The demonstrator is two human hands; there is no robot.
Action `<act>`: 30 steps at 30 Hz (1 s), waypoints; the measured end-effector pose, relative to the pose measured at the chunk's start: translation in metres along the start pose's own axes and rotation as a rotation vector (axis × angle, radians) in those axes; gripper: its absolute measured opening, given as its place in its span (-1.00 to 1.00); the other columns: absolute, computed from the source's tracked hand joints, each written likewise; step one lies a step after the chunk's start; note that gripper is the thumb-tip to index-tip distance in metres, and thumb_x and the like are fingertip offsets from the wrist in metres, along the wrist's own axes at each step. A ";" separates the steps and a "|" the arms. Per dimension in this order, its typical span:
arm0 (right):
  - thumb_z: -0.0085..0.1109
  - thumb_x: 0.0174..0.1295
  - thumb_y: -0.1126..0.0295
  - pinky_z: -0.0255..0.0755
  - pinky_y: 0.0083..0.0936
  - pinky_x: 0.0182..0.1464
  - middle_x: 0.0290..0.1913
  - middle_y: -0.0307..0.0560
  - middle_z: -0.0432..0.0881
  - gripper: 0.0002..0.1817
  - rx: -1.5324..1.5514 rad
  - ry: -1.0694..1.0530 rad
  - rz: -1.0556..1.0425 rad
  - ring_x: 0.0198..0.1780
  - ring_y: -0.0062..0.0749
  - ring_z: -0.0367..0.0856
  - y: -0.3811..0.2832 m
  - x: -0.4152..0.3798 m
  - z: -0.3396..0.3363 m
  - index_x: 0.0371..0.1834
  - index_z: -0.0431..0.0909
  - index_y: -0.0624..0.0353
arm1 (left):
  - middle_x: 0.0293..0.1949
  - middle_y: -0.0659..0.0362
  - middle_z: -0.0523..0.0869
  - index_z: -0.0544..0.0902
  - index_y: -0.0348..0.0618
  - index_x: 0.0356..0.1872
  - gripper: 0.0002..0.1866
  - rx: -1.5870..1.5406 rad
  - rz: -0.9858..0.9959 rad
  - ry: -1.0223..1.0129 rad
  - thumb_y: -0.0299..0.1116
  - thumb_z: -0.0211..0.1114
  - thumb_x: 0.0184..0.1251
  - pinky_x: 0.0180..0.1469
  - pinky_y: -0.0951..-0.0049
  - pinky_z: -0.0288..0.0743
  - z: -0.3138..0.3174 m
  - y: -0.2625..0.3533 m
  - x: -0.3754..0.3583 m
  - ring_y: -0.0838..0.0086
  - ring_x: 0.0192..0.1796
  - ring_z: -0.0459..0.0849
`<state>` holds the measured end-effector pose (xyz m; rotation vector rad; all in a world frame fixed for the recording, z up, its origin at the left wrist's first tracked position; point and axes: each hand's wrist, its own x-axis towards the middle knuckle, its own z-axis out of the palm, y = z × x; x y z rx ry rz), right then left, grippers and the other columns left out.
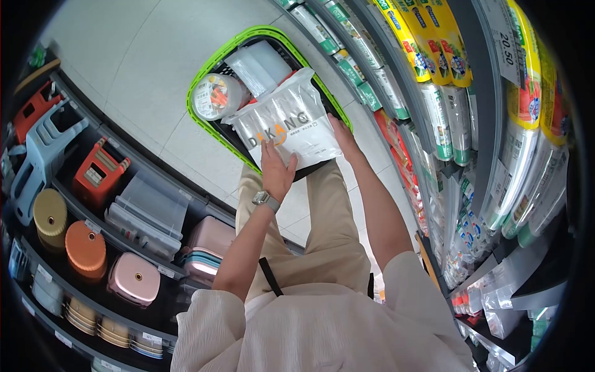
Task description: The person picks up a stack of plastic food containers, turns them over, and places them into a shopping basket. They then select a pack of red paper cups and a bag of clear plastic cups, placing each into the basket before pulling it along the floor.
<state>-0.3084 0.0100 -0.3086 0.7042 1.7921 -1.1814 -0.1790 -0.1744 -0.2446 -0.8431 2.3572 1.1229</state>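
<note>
A white plastic package (310, 139) printed "DAKANG" lies slanted across the near part of a black basket with a bright green rim (201, 69). My left hand (277, 168), with a square watch on its wrist, rests on the package's front with fingers spread. At the package's right edge, beside the rim, my right hand (346, 141) grips it, its fingers partly hidden. Farther inside the basket are a clear plastic container (259, 67) and a round tub with a printed lid (214, 97). Something red shows beneath them.
A shelf at left holds a blue-grey stool (46, 149), red folding stools (100, 172), clear boxes (149, 208) and lidded bins (85, 251). The right shelf (480, 80) carries rolls and yellow packs (441, 40). Pale tiles (149, 56) cover the floor.
</note>
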 end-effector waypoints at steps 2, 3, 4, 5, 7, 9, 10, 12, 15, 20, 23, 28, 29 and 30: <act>0.04 0.41 -0.27 0.36 -0.45 0.27 0.14 0.05 0.70 -0.24 -0.034 -0.074 0.049 0.19 -0.29 0.59 -0.001 0.001 -0.004 0.19 0.66 0.29 | 0.45 -0.49 0.21 0.23 -0.55 0.40 -0.22 0.002 0.017 0.017 -0.19 0.36 0.37 0.56 0.04 0.12 -0.005 0.005 -0.002 -0.30 0.52 0.21; 0.04 0.41 -0.27 0.36 -0.45 0.27 0.14 0.05 0.70 -0.24 -0.032 -0.068 0.049 0.19 -0.29 0.59 -0.003 -0.001 -0.005 0.19 0.66 0.29 | 0.44 -0.47 0.23 0.25 -0.55 0.39 -0.25 -0.002 0.036 0.041 -0.20 0.34 0.39 0.56 0.04 0.12 -0.008 0.010 0.000 -0.29 0.51 0.21; 0.05 0.39 -0.28 0.41 -0.41 0.18 0.02 0.11 0.72 -0.21 -0.192 -0.040 0.000 0.09 -0.27 0.63 -0.004 -0.005 -0.005 0.12 0.66 0.37 | 0.44 -0.47 0.23 0.25 -0.55 0.39 -0.25 -0.006 0.040 0.037 -0.20 0.34 0.39 0.56 0.04 0.12 -0.011 0.014 0.002 -0.29 0.51 0.21; 0.06 0.37 -0.29 0.46 -0.38 0.09 -0.11 0.17 0.74 -0.18 -0.354 -0.012 -0.044 -0.02 -0.24 0.67 -0.011 -0.015 -0.003 0.05 0.67 0.45 | 0.44 -0.47 0.24 0.25 -0.55 0.39 -0.26 -0.003 0.081 0.056 -0.21 0.33 0.40 0.55 0.02 0.13 -0.017 0.020 0.002 -0.29 0.51 0.22; 0.04 0.41 -0.28 0.52 -0.34 -0.07 -0.35 0.07 0.74 -0.24 -0.267 0.014 -0.125 -0.24 -0.17 0.70 -0.007 -0.024 0.005 -0.11 0.73 0.38 | 0.44 -0.46 0.25 0.25 -0.55 0.39 -0.27 -0.004 0.127 0.071 -0.22 0.31 0.40 0.54 -0.01 0.13 -0.027 0.030 0.005 -0.30 0.50 0.23; 0.08 0.43 -0.22 0.52 -0.38 -0.10 -0.43 0.01 0.71 -0.30 -0.080 -0.069 -0.165 -0.30 -0.26 0.68 -0.014 -0.039 0.019 -0.15 0.76 0.34 | 0.44 -0.43 0.27 0.27 -0.57 0.39 -0.28 -0.065 0.141 0.119 -0.21 0.30 0.43 0.55 0.01 0.10 -0.038 0.041 0.011 -0.29 0.50 0.23; 0.14 0.43 -0.16 0.51 -0.38 -0.13 -0.50 0.01 0.68 -0.36 -0.048 -0.127 -0.148 -0.35 -0.29 0.66 -0.020 -0.050 0.026 -0.22 0.75 0.34 | 0.43 -0.44 0.28 0.28 -0.59 0.38 -0.28 -0.163 0.109 0.123 -0.21 0.29 0.44 0.55 0.01 0.09 -0.045 0.048 0.016 -0.28 0.50 0.24; 0.23 0.40 -0.06 0.51 -0.34 -0.15 -0.46 0.03 0.69 -0.45 -0.137 -0.070 -0.321 -0.38 -0.22 0.64 -0.023 -0.058 0.043 -0.35 0.68 0.34 | 0.44 -0.43 0.28 0.28 -0.61 0.38 -0.29 -0.124 0.143 0.172 -0.22 0.29 0.44 0.55 0.00 0.08 -0.062 0.067 0.026 -0.27 0.50 0.24; 0.26 0.39 0.02 0.55 -0.27 -0.10 -0.29 0.12 0.72 -0.53 -0.345 0.161 -0.580 -0.29 -0.08 0.69 -0.006 -0.065 0.073 -0.17 0.64 0.34 | 0.44 -0.39 0.31 0.32 -0.53 0.37 -0.33 0.072 0.251 0.268 -0.27 0.32 0.39 0.55 -0.03 0.09 -0.091 0.091 0.045 -0.24 0.51 0.24; 0.24 0.40 0.13 0.55 -0.29 0.08 -0.14 0.20 0.73 -0.57 -0.134 -0.005 -0.367 0.02 0.00 0.74 0.017 -0.094 0.102 0.08 0.49 0.27 | 0.25 -0.19 0.57 0.56 -0.22 0.20 -0.51 0.388 0.545 -0.055 -0.38 0.37 0.23 0.47 -0.05 0.24 -0.104 0.090 0.099 -0.07 0.40 0.45; 0.17 0.45 0.19 0.53 -0.36 0.10 -0.12 0.16 0.74 -0.65 0.133 -0.015 -0.198 0.04 -0.06 0.73 0.009 -0.090 0.093 0.03 0.56 0.28 | -0.06 -0.09 0.78 0.66 -0.21 0.06 -0.65 0.355 0.594 -0.394 -0.31 0.32 0.30 0.41 -0.08 0.30 -0.086 0.068 0.123 0.11 0.22 0.66; 0.12 0.47 0.30 0.59 -0.46 0.14 -0.08 -0.09 0.79 -0.71 0.272 -0.175 0.042 0.01 -0.42 0.75 0.048 -0.023 0.065 0.09 0.67 0.23 | -0.11 -0.04 0.80 0.75 -0.12 -0.12 -0.61 1.000 0.690 -0.633 -0.01 0.20 0.41 0.46 -0.03 0.25 -0.064 0.055 0.121 0.12 0.19 0.67; 0.15 0.46 0.31 0.59 -0.48 0.17 -0.10 -0.08 0.79 -0.73 0.117 -0.088 0.068 0.01 -0.36 0.76 0.046 -0.018 0.064 0.09 0.69 0.17 | -0.11 -0.04 0.81 0.75 -0.12 -0.11 -0.61 1.049 0.619 -0.696 -0.01 0.23 0.39 0.49 -0.09 0.20 -0.069 0.072 0.112 0.11 0.31 0.61; 0.15 0.46 0.31 0.59 -0.48 0.17 -0.10 -0.08 0.79 -0.73 0.115 -0.088 0.076 0.01 -0.36 0.76 0.048 -0.020 0.063 0.09 0.69 0.17 | -0.11 -0.04 0.81 0.75 -0.12 -0.11 -0.61 1.046 0.617 -0.704 -0.01 0.23 0.39 0.49 -0.09 0.20 -0.067 0.071 0.111 0.11 0.31 0.61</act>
